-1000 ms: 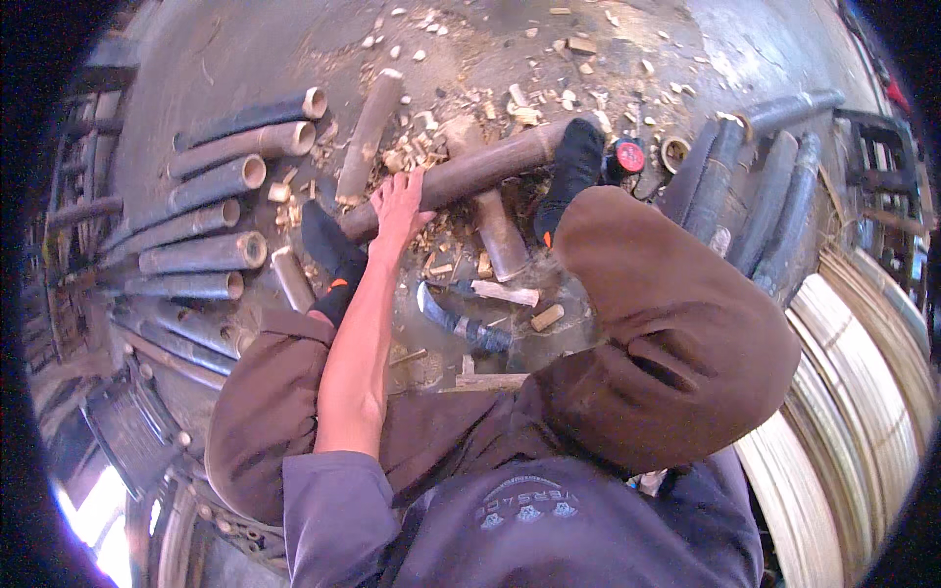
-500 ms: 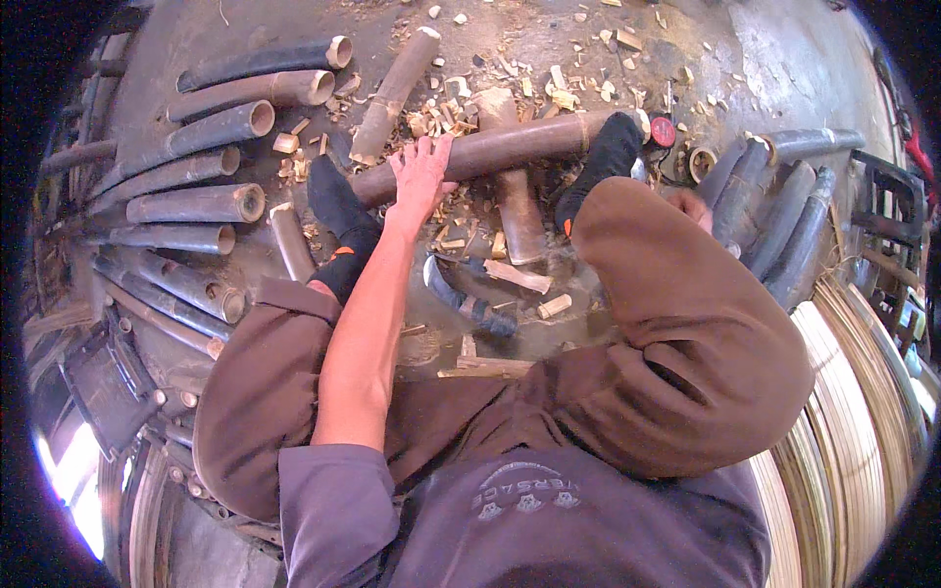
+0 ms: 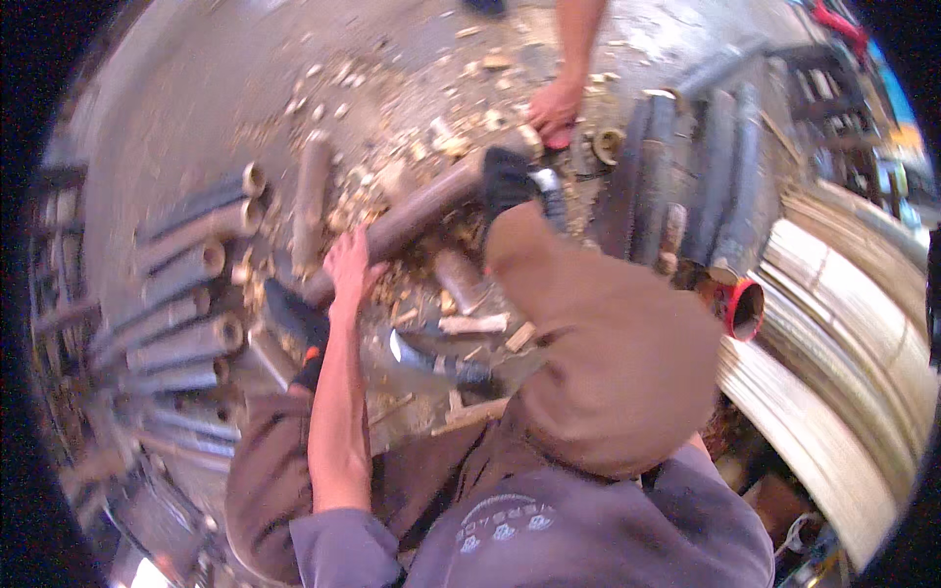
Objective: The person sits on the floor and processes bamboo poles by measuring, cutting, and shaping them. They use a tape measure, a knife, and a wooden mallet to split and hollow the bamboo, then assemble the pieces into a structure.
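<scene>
My left hand (image 3: 351, 267) lies over the near left end of a brown bamboo piece (image 3: 426, 208), its fingers bent over the top and the thumb on the right side. The bamboo slants up to the right between my dark-socked feet, crossing another bamboo length (image 3: 459, 277) beneath it. My right hand is out of sight; only a little of that arm shows beside my thigh. At the far end of the bamboo, another person's hand (image 3: 557, 106) reaches down onto a red object (image 3: 557, 137). A curved blade with a dark handle (image 3: 441, 363) lies on the floor before me.
Several cut bamboo tubes (image 3: 186, 343) lie in a row at left, and more dark ones (image 3: 686, 176) stand at right. Split bamboo strips (image 3: 823, 441) are stacked at right beside a red-rimmed round thing (image 3: 745, 310). Wood chips (image 3: 421, 152) litter the floor.
The view has swung to the right. Another person's arm has come in from the top to the red object. My right hand has gone out of sight; my left stays on the bamboo.
</scene>
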A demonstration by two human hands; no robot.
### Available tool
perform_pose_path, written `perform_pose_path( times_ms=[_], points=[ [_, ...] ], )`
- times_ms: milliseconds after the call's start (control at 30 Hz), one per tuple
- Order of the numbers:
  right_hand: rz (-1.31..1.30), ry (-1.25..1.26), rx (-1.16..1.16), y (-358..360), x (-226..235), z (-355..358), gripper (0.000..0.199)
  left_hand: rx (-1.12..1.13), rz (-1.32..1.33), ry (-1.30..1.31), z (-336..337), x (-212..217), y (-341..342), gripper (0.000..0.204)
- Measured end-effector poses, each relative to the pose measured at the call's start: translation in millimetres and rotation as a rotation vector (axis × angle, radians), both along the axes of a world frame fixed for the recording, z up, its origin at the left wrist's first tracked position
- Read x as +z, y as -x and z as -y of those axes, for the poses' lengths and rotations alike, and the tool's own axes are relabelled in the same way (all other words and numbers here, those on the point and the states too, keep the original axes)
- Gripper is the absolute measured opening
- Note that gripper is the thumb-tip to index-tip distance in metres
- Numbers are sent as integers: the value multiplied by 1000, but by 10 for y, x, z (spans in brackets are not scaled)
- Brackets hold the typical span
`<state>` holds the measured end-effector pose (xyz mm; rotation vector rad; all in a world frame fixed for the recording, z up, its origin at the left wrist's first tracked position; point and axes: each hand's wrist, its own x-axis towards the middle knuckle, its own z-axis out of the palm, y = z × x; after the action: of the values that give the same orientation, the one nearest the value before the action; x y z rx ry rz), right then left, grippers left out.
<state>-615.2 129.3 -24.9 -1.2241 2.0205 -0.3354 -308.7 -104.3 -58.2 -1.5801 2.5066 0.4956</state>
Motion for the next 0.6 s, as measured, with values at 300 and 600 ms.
perform_pose_path(
  times_ms=[300, 600],
  points=[
    [-172, 204, -267, 288, -128, -545, 30, 47, 30, -48, -30, -18, 109, 91],
    [-217, 83, -214, 274, -389, 266, 44, 69, 50, -2, -20, 34, 195, 90]
  ],
)
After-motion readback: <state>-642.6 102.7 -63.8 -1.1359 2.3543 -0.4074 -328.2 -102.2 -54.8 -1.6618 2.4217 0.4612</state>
